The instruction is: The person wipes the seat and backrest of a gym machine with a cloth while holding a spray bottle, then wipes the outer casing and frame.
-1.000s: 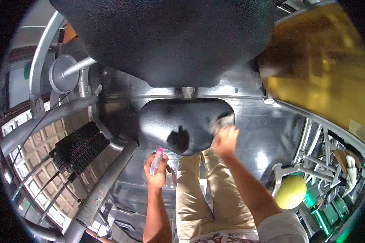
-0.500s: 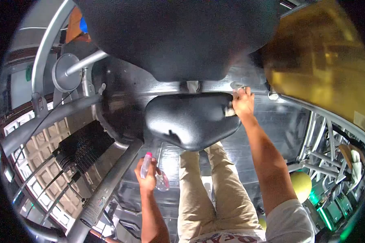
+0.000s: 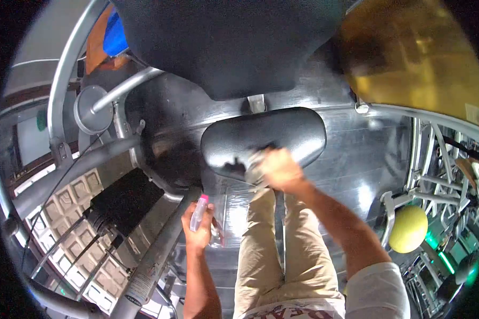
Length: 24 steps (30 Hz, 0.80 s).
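Seat pad [image 3: 303, 133], black, ahead of the knees: should be firm, slick; steady by rim. Left hand [image 3: 197, 235] grips clear, pink-tipped bottle [image 3: 198, 213]: judged light, squeezable; hold below tip. Right hand [image 3: 282, 171], at pad, clutches blur, possibly cloth [image 3: 255, 170]: likely soft; bunch in palm.

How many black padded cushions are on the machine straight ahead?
2: the small rounded cushion, at the right hand, and the large cushion beyond it. More may be hidden.

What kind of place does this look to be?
Probably a gym: there is a padded black seat, a stack of black weights on rods at the left, and metal machine frames at the right.
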### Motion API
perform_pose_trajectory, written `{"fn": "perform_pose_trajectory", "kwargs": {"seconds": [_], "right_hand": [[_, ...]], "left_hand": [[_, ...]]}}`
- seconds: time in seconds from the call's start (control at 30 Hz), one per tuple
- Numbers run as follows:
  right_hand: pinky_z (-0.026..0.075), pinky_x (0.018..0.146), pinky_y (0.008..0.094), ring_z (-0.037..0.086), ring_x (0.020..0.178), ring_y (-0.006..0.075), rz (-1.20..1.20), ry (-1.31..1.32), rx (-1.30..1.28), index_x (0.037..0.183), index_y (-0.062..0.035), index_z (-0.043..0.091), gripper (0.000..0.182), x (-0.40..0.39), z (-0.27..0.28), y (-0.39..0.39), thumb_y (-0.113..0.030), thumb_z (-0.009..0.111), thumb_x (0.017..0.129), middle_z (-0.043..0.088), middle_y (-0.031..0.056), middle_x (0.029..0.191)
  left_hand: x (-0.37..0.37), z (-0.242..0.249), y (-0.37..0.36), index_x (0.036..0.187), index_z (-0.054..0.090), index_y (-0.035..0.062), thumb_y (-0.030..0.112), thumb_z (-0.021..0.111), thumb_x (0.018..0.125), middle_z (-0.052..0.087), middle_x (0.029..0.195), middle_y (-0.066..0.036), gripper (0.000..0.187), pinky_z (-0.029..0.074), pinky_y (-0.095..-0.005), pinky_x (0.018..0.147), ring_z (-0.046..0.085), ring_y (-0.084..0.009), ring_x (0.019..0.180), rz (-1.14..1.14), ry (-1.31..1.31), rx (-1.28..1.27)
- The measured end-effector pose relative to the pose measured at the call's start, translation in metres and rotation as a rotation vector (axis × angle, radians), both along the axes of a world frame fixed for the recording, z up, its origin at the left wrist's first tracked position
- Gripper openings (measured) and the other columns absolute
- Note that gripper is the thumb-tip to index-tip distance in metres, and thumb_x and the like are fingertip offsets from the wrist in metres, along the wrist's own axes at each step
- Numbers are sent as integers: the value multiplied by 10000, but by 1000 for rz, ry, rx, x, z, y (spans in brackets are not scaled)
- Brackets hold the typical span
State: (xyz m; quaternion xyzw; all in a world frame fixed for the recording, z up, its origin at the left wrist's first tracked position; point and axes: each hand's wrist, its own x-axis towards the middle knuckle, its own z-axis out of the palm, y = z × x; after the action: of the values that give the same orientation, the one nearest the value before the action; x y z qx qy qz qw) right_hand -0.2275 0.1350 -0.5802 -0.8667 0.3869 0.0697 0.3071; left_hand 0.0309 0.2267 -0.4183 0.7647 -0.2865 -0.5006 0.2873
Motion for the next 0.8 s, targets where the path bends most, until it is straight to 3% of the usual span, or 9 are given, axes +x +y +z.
{"fn": "perform_pose_trajectory", "kwargs": {"seconds": [0.1, 0.13, 0.27, 0.43, 0.53, 0.57, 0.6, 0.7, 0.8], "right_hand": [[465, 799, 460, 576, 910, 322, -689, -110, -46, 1087, -109, 638, 294, -102, -42, -22, -261, 637, 835, 587, 177, 1023], [455, 833, 490, 561, 943, 385, -613, 128, -441, 1175, -78, 587, 400, -112, 15, -39, -255, 662, 825, 556, 209, 1092], [417, 883, 539, 496, 1033, 493, -1403, 10, -493, 1193, -4, 528, 369, -101, -51, -13, -263, 591, 938, 484, 333, 1138], [321, 1017, 610, 427, 1091, 577, -1511, -115, -447, 1369, 96, 353, 476, 11, -44, 90, -161, 486, 991, 335, 454, 1246], [321, 1065, 534, 459, 1149, 480, -1573, -261, -196, 1351, 142, 311, 485, 87, -33, 160, -34, 451, 922, 384, 359, 1255], [364, 1034, 480, 501, 1092, 403, -1696, -527, 164, 1316, 154, 308, 454, 100, -8, 167, -55, 464, 944, 440, 297, 1198], [392, 1010, 437, 526, 1067, 347, -1462, -395, 238, 1299, 126, 348, 404, 99, 7, 178, -95, 490, 992, 491, 236, 1152], [400, 1050, 420, 533, 1182, 323, -1697, -369, 507, 1296, 82, 467, 351, 67, 13, 176, -177, 479, 1060, 575, 205, 1202], [371, 1106, 397, 501, 1255, 304, -1673, -433, -10, 1382, 79, 440, 490, -23, -45, 167, -314, 359, 1101, 555, 219, 1308]], "left_hand": [[8, 3, 2, 852, 649, 0, 306, 726, 908, 549, 596, -10, 320, 439, -275, 474, 547, -106, 489, -14, -5, 22], [8, 2, 4, 838, 630, 5, 273, 721, 913, 565, 609, -17, 293, 447, -279, 474, 561, -109, 499, -24, 14, 30], [11, -12, 19, 820, 604, 0, 212, 717, 922, 604, 638, -42, 261, 466, -290, 470, 595, -120, 515, -89, 29, -11], [-13, -5, 15, 844, 624, 4, 199, 715, 922, 604, 634, -44, 229, 469, -288, 474, 594, -129, 505, -71, 134, 82], [-17, -8, 12, 860, 631, 10, 192, 715, 920, 600, 632, -35, 209, 470, -287, 474, 590, -125, 503, -111, 134, 77], [-17, -9, 12, 865, 633, 12, 191, 715, 919, 598, 631, -32, 204, 470, -286, 475, 589, -123, 504, -111, 143, 63], [-16, -8, 12, 860, 628, 7, 186, 721, 914, 598, 648, -37, 209, 470, -292, 464, 585, -126, 504, -97, 143, 69], [-10, -7, 7, 856, 618, -3, 179, 731, 905, 596, 682, -47, 220, 469, -302, 441, 574, -132, 500, -74, 137, 81], [-1, -4, 5, 869, 614, -6, 188, 730, 909, 594, 687, -45, 230, 468, -297, 440, 564, -130, 494, -72, 126, 64]]}}
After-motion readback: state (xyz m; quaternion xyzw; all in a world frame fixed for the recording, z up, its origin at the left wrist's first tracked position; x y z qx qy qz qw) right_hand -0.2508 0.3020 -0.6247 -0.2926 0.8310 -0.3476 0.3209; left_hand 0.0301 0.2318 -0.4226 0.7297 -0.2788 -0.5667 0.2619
